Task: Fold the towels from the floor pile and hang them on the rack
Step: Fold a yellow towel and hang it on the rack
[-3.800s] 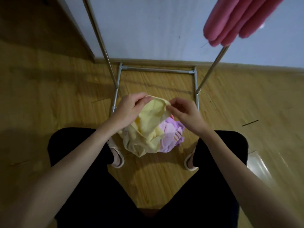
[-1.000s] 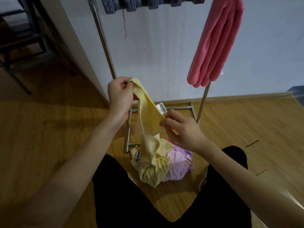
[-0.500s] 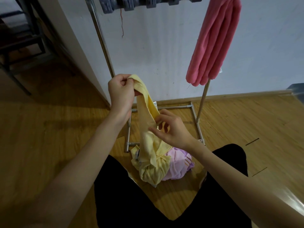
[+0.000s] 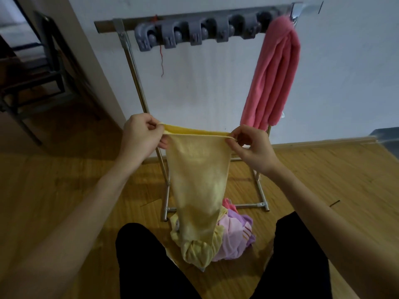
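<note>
Yellow terry towel, soft, light and limp, sags between my hands: left hand and right hand pinch its top corners, its tail on the floor pile. Corners seem the best hold.

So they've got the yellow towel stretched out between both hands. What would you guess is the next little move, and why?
Probably lift it higher. The left hand and right hand each pinch a top corner of the yellow towel, but its lower end is bunched on the floor pile. It likely needs to hang free before folding and joining the pink towel on the rack.
</note>
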`<state>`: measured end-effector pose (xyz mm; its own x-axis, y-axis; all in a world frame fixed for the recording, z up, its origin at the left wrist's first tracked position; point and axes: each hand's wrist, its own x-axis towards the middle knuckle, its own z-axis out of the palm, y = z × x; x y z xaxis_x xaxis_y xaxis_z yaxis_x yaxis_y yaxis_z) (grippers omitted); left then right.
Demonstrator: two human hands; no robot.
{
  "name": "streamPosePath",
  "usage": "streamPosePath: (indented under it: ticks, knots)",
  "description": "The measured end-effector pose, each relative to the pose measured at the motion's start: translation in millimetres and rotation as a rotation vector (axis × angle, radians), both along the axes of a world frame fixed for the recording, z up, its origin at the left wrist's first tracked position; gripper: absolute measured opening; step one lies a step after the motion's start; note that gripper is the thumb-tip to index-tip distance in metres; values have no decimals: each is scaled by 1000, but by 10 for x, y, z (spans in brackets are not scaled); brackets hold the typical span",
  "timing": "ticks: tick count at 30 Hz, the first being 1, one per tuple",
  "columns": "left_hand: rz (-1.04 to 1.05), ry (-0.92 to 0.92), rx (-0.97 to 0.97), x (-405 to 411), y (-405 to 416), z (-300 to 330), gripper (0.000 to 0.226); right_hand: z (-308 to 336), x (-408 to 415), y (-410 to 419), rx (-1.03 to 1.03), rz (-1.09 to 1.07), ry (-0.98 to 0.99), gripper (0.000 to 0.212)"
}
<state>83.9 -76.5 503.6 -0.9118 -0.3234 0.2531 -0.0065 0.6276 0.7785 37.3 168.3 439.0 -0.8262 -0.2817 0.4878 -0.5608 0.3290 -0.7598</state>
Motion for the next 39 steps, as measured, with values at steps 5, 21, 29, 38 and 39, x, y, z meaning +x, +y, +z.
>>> streamPosePath:
  ticks: [5,21,29,38,39]
  knots:
    - [-10,83,-364,-2,-70,157,8,251,-119,48,4,-17,69,5]
    - [-465,-86,-279,28,169,411,48,588,-221,162,-29,-128,171,15]
    - [-750,-259,-347,163,267,219,37,400,-190,56,88,-96,128,12]
    - [-907,-446,-282,251,233,305,40,429,-143,-83,100,-25,136,14]
    - [-940,-448,-329,256,231,313,38,432,-138,-104,105,-15,137,14]
